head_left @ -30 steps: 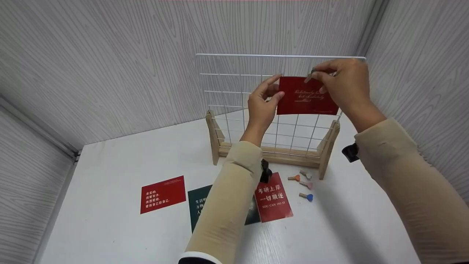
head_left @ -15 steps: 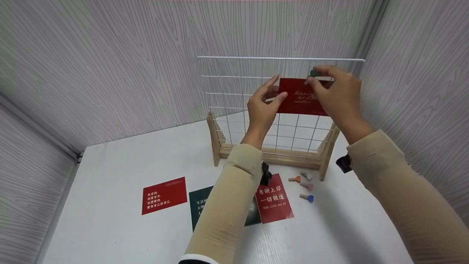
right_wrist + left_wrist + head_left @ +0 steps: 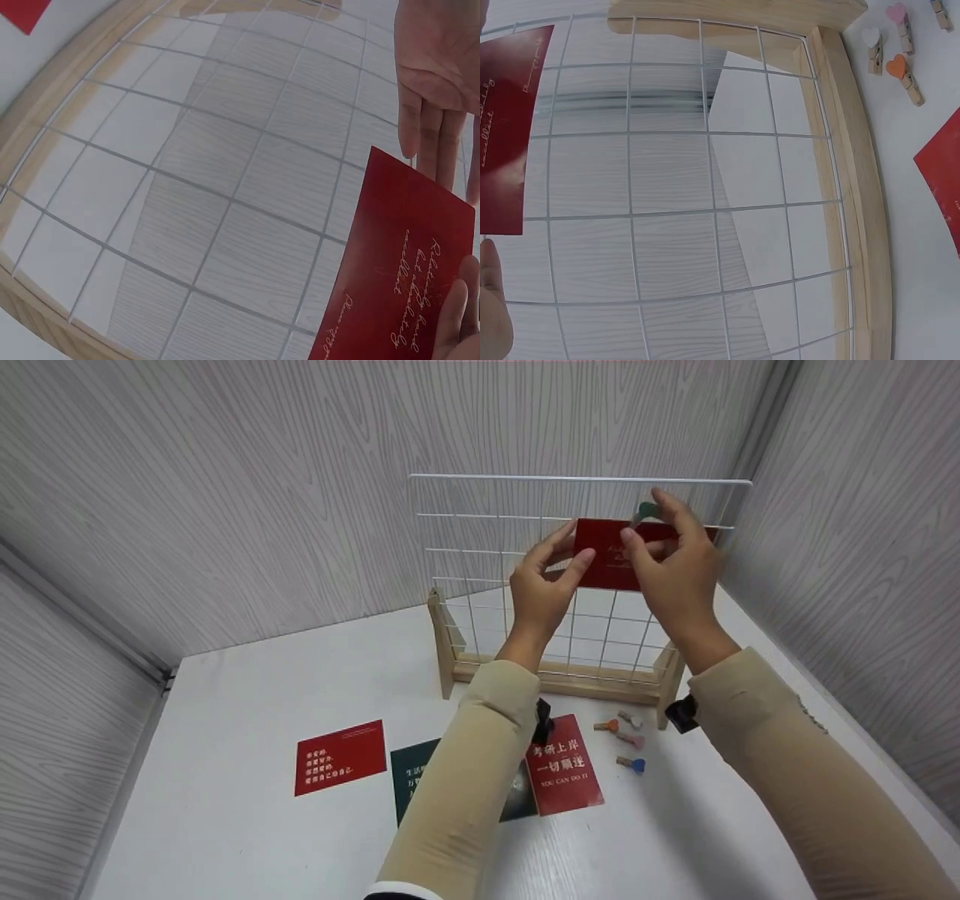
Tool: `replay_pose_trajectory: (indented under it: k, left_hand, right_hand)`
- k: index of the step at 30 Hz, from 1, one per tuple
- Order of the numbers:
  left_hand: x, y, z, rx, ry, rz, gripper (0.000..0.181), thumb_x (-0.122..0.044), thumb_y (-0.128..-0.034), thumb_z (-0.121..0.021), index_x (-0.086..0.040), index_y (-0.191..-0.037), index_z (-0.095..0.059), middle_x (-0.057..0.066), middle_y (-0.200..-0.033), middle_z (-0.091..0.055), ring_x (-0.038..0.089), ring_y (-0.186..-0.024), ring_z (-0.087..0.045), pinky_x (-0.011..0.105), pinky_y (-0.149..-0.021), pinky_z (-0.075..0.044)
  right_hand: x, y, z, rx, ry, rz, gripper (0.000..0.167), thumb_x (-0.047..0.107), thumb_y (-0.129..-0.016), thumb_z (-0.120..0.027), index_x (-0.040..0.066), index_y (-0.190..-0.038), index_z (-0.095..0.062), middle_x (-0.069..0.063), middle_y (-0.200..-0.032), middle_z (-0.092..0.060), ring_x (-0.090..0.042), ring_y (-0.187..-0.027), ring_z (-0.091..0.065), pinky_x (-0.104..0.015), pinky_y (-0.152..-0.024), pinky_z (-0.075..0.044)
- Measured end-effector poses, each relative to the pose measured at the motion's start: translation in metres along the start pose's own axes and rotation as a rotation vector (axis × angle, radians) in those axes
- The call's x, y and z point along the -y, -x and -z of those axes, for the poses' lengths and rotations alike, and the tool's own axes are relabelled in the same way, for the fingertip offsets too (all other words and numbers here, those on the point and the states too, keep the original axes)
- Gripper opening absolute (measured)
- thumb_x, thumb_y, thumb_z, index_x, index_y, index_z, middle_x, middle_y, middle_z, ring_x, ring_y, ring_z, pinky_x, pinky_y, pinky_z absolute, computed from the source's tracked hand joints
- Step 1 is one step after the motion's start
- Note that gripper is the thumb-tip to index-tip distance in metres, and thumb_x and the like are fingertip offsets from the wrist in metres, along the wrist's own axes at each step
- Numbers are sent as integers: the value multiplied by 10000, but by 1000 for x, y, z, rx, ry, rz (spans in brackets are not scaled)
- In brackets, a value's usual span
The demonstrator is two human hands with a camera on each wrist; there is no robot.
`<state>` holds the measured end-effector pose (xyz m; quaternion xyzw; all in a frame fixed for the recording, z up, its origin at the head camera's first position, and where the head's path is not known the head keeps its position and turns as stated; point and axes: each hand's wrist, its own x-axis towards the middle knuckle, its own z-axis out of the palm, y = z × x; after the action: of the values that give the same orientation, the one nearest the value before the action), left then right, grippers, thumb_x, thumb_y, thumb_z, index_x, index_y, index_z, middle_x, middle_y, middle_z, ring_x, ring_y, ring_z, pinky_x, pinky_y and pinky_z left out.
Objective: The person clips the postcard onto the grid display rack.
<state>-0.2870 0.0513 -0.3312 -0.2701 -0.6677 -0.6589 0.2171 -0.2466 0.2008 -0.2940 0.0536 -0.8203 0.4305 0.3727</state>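
In the head view a red card [image 3: 600, 556] with fine script is held up against the white wire grid [image 3: 495, 551]. My left hand [image 3: 544, 592] pinches its left edge, thumb in front and fingers behind. The green heart clothespin [image 3: 646, 511] stands slanted at the card's top edge, between the thumb and index finger of my right hand [image 3: 679, 574]; whether it grips the wire is unclear. The right hand hides much of the card's right half. In the right wrist view the card [image 3: 405, 270] shows with a thumb over its lower corner.
The grid stands in a wooden base [image 3: 592, 684]. Orange [image 3: 606, 726], white, pink and blue [image 3: 631, 765] heart clothespins lie before it. Red cards [image 3: 341, 757] [image 3: 564, 769] and a dark green card [image 3: 411, 769] lie on the white table, partly under the left sleeve.
My right hand has moved left and slightly down over the card, and its thumb and index finger have spread along the green clothespin. The left hand keeps its hold on the left edge.
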Motion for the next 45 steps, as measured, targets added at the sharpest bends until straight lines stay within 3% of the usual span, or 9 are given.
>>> replay_pose_trajectory:
  k: [8, 14, 24, 30, 36, 45]
  left_hand:
    - [5, 9, -1, 11, -88, -31, 477, -152, -875, -698, -15, -1309, -555, 91, -1218, -622, 82, -1119, -559, 267, -827, -512]
    - [7, 18, -2, -13, -125, -82, 478, -145, -854, -723, 6, -1281, -570, 126, -1219, -604, 188, -1131, -553, 258, -798, -524]
    - [25, 37, 5, -16, -137, -39, 499, -169, -846, -735, -28, -1294, -568, 106, -1240, -587, 154, -1132, -548, 235, -803, -510]
    - [33, 49, 14, 2, -145, -31, 512, -155, -835, -743, -21, -1295, -562, 124, -1248, -578, 240, -1127, -553, 248, -809, -506]
    - [41, 61, 26, 35, -170, -4, 544, -172, -824, -757, -40, -1311, -555, 92, -1263, -569, 178, -1139, -538, 269, -826, -499]
    - [51, 83, 53, 152, -277, 74, 608, -231, -816, -769, -60, -1346, -526, 71, -1324, -530, 181, -1196, -489, 326, -902, -457]
  right_hand:
    - [-13, 13, -9, -39, -165, 101, 611, 170, -910, -651, 68, -1448, -382, 20, -1391, -467, -108, -953, -636, -242, -827, -514]
    - [-24, 23, -13, -52, -160, 168, 662, 138, -894, -671, 39, -1459, -339, -12, -1451, -391, -142, -1058, -611, -270, -843, -514]
    - [-40, 40, -22, -87, -151, 306, 623, 45, -867, -675, -27, -1409, -378, -40, -1503, -333, -208, -1110, -592, -324, -889, -499]
    - [-47, 53, -25, -76, -126, 318, 638, 53, -843, -699, -14, -1397, -391, -37, -1493, -352, -199, -1098, -599, -335, -858, -514]
    - [-56, 69, -29, -38, -142, 304, 692, 23, -804, -730, -15, -1402, -383, -54, -1478, -367, -237, -1087, -601, -319, -840, -510]
    - [-77, 97, -33, 63, -121, 257, 755, 31, -780, -758, 39, -1429, -372, -65, -1469, -376, -253, -1073, -605, -396, -815, -511]
